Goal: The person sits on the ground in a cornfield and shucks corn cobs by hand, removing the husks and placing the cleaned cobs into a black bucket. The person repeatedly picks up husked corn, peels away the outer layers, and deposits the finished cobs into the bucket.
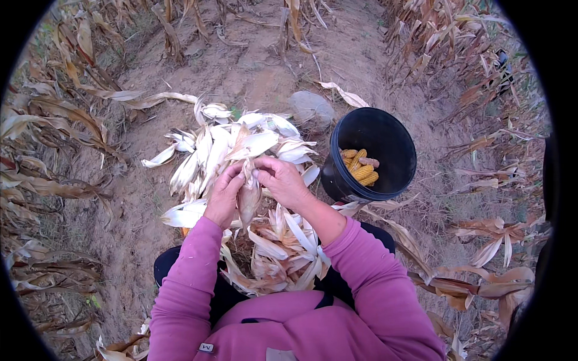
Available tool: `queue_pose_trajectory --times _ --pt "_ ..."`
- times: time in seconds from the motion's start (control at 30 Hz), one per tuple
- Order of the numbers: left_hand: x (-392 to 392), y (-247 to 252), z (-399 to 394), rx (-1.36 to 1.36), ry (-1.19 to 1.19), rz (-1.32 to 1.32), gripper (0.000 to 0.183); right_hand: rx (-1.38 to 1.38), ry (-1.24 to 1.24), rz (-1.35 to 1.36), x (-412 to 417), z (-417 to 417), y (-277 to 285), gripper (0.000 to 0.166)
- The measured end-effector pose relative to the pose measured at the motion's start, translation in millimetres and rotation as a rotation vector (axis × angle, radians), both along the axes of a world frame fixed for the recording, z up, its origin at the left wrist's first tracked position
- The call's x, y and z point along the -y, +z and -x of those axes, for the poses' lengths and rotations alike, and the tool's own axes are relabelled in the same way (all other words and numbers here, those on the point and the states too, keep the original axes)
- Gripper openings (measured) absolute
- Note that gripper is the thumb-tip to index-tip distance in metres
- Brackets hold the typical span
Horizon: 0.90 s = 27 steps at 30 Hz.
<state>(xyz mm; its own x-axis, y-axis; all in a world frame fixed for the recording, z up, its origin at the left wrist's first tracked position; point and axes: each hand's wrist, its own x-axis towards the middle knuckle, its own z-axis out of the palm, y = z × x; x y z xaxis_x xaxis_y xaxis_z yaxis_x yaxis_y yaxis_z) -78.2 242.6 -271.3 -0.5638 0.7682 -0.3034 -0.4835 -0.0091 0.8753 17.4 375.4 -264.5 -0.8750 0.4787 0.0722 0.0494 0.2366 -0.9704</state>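
Observation:
Between both hands is one ear of corn in its dry husk, its narrow end pointing towards my body. My left hand grips the husk from the left side. My right hand pinches the husk near its upper end with thumb and fingers. Beyond the hands lies a heap of pale, dry husked ears. Loose husks lie between my legs. A black plastic bucket stands to the right, with several bare yellow corn cobs at its bottom.
A grey stone lies on the bare soil behind the heap. Dry corn stalks and leaves line the left side, and more stand on the right. A dry stalk lies across the ground at the lower right.

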Motion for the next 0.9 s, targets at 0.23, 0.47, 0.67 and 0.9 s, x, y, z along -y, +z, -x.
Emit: queue_pose_trajectory --times 0.23,0.47,0.67,0.9 --pt "6.4 -15.4 4.2 -0.184 -0.027 0.115 0.04 -0.014 0.047 0.199 -3.5 7.6 -3.4 0.025" --pt "2.3 -13.4 12.0 -0.537 0.009 0.16 0.03 0.158 -0.019 -0.032 1.9 13.9 11.2 0.03" --pt "0.7 -11.1 9.0 -0.735 0.017 0.221 0.029 0.106 0.032 -0.021 -4.1 11.8 3.4 0.024" --pt "0.5 -2.3 3.6 -0.629 -0.017 0.104 0.029 0.043 0.046 0.016 -5.0 12.4 -4.9 0.024"
